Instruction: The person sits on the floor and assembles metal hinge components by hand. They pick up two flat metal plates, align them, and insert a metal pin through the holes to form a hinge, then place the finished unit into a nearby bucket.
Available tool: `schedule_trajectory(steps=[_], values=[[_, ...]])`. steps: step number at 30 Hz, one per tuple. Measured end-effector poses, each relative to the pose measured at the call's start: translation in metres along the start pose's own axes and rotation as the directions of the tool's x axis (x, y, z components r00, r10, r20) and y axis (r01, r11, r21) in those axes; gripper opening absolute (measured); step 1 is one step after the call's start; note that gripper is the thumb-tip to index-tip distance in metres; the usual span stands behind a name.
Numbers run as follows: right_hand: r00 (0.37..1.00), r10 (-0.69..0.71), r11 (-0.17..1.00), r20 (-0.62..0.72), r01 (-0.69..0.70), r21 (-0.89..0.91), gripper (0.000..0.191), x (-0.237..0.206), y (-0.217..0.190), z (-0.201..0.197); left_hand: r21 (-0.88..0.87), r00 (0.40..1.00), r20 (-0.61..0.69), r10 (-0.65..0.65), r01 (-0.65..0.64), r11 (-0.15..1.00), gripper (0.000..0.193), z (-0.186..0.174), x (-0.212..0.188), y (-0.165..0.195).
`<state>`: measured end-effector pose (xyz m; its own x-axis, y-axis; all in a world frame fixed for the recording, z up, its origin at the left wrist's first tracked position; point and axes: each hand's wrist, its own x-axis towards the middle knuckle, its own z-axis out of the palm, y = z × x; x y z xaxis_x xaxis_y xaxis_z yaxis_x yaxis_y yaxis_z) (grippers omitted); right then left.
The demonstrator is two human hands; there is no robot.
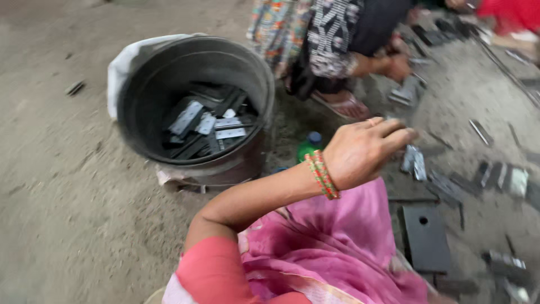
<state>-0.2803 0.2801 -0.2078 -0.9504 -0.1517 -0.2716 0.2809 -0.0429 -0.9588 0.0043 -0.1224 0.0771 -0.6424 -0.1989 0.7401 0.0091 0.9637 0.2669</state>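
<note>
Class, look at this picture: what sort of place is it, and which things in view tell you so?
Probably an informal metalworking workshop on a dirt floor. A dark round metal tub holds flat grey metal strips, more metal pieces lie scattered on the ground, and a dark square plate with a hole sits near the person's left hand.

You are sitting on a bare, dusty concrete floor point(62, 186). At upper centre a dark metal bucket point(140, 107) stands on it. Flat metal pieces point(444, 186) lie scattered across the right side, with a dark square plate point(426, 239) at lower right. A green bottle point(308, 147) sits just right of the bucket.
</note>
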Motion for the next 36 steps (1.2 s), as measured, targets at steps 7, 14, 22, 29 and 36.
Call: schedule_trajectory(steps=[7,14,22,29,36], values=[[0.966,-0.093,0.996,-0.242,0.091,-0.022,0.046,0.005,0.050,-0.114,-0.333,0.964,0.247,0.099,-0.011,0.943,0.026,0.111,-0.008,0.053],[0.984,-0.028,1.000,-0.176,0.028,0.000,0.022,0.019,0.059,-0.158,-0.499,0.835,0.456,0.307,-0.046,0.865,0.024,0.259,0.010,0.112],[0.955,-0.242,0.906,-0.173,0.159,-0.392,0.023,0.064,0.046,-0.176,-0.476,0.590,0.729,0.347,0.073,0.876,0.024,0.492,-0.065,0.218],[0.971,-0.142,0.985,-0.192,0.120,-0.121,0.018,0.120,0.045,-0.190,-0.176,0.424,0.888,0.176,-0.041,0.984,0.038,0.618,-0.112,0.292],[0.966,-0.156,0.978,-0.207,0.121,-0.172,0.022,0.115,0.055,-0.165,-0.080,0.471,0.875,0.114,-0.092,0.993,0.063,0.626,-0.121,0.306]])
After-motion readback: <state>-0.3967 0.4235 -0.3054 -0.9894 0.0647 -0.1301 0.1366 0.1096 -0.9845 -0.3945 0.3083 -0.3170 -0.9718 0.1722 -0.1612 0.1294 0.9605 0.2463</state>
